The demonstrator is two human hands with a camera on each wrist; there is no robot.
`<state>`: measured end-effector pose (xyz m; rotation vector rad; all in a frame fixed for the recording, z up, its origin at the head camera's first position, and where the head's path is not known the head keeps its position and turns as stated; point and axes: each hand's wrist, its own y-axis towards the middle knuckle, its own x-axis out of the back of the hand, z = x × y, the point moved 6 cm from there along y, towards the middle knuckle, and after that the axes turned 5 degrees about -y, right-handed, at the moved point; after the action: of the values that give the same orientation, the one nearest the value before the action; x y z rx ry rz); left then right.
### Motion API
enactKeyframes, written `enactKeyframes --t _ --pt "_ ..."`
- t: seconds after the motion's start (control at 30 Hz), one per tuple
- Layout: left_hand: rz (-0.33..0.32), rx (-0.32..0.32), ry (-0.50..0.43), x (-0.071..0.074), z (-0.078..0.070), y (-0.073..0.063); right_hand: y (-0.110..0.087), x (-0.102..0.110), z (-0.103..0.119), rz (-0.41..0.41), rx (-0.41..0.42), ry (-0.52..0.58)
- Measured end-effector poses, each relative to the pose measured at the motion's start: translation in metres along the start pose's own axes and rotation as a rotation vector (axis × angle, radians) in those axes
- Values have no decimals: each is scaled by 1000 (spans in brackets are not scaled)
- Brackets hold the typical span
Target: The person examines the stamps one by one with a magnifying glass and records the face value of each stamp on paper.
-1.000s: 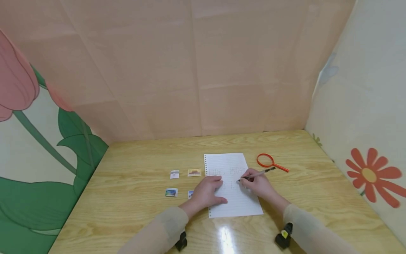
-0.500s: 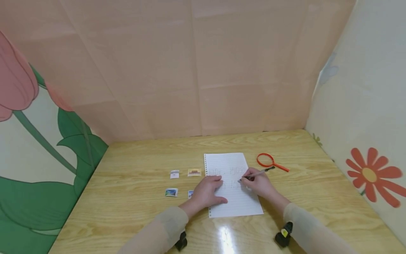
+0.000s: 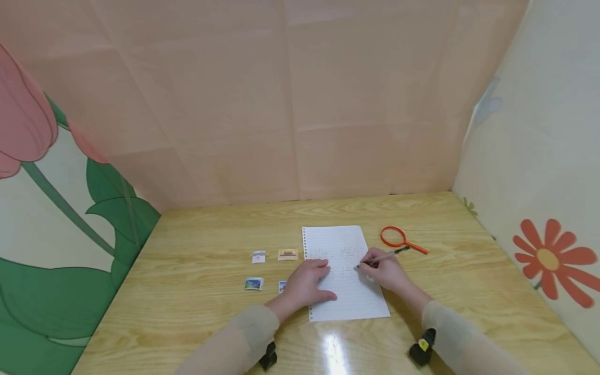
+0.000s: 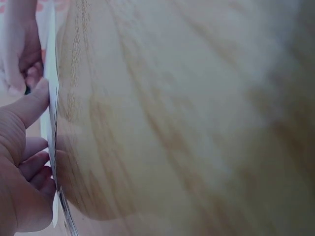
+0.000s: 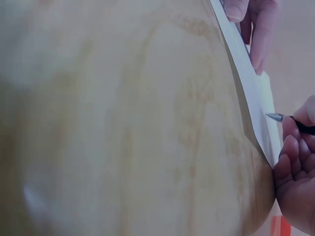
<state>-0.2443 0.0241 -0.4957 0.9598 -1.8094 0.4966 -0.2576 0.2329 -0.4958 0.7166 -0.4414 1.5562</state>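
A sheet of lined paper (image 3: 344, 302) with holes down its left edge lies on the table, with rows of handwriting on its upper half. My right hand (image 3: 385, 271) pinches a pen (image 3: 389, 254), its tip at the writing and its back end pointing up to the right. In the right wrist view the pen's metal tip (image 5: 274, 117) is at the paper. Across the sheet's left edge rests my left hand (image 3: 307, 284), thumb and fingers spread and pressing it. Left of the paper lie small stamp-like pictures, one a blue-green picture (image 3: 253, 284); another (image 3: 282, 286) is partly hidden by my left hand.
Right of the paper's top corner lies a red magnifying glass (image 3: 404, 239). A yellow picture (image 3: 287, 254) and a whitish one (image 3: 259, 257) are left of the sheet. The wooden table (image 3: 197, 291) meets a pinkish back wall and painted side walls.
The pen tip in my right hand has shifted slightly right along the line, and more marks show on the lower row. My left hand stays in place on the paper.
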Motion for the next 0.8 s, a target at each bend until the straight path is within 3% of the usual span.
enactKeyframes --t 0.17,0.37,0.8 --pt "2 13 -12 2 -1 -1 -8 -1 3 48 71 18" --pt "12 19 -6 2 -2 -1 -14 4 1 9 131 45" --pt "8 5 -6 2 -2 -1 0 5 -6 -38 30 1"
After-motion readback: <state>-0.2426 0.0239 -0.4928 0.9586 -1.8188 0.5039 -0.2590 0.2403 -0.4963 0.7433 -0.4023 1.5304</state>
